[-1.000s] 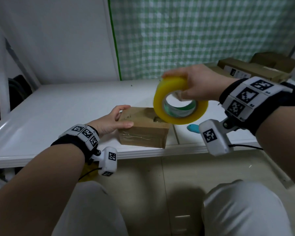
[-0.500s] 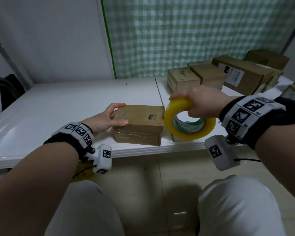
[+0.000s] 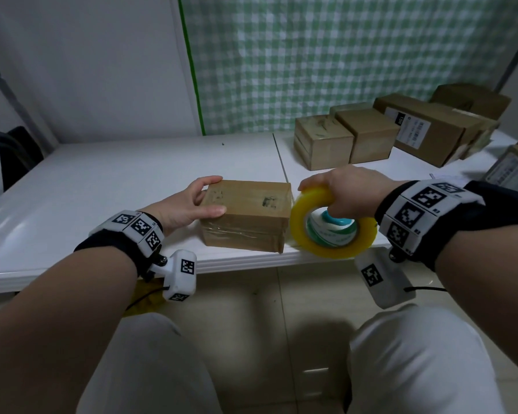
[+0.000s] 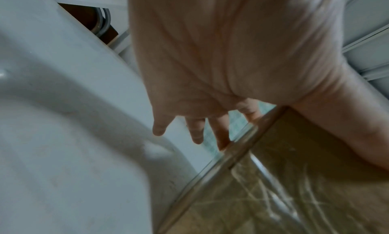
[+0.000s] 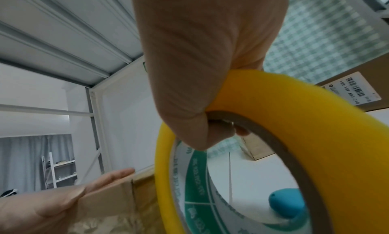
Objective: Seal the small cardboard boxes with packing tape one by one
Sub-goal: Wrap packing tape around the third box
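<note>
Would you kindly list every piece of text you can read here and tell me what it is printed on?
"15H 159 A03 710": white shipping label on the long cardboard box; its barcode and small print are too small to read.
Green print inside the tape roll: blurred, unreadable.
Wrist bands: square code markers only, no words.

The head view looks forward and down from above the box point(image 3: 245, 215), taking in both wrists and the table point(image 3: 102, 180). The left wrist view sits close at the box's left side, looking along the palm. The right wrist view looks from the box's right, through the tape roll point(image 5: 263, 137). All three share the box.
</note>
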A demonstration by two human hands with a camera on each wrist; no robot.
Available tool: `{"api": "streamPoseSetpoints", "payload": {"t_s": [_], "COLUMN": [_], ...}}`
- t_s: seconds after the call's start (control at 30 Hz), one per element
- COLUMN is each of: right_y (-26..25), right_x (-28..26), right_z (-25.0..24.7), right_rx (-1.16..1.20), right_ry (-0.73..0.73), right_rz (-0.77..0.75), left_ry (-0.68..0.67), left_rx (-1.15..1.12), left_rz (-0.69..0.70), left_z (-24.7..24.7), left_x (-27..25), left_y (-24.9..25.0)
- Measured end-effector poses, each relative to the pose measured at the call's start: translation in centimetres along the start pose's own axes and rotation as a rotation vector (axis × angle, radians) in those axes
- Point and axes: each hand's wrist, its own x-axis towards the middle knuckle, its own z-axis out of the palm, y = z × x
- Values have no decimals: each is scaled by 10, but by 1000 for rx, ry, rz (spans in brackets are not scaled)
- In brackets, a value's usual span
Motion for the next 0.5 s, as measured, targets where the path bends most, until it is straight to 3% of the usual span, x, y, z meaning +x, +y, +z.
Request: {"api": "streamPoseSetpoints", "payload": {"t_s": [0.2, 0.3, 0.4, 0.5], "right_y": [-11, -15, -17, -18], "right_x": [-7, -11, -16, -23], "right_z": [-1, 4, 10, 14], "right_rx": [75, 244, 504, 797], "right_ry": [-9, -45, -102, -127], "right_rz": [0, 6, 42, 86], "left_ry": [242, 157, 41, -8], "left_rx": [567, 848, 964, 1054], "left_rz": [89, 60, -46, -44], "left_z": [-2, 11, 37, 59], "left_x": [1, 6, 9, 14], "left_y": [16, 29, 43, 50]}}
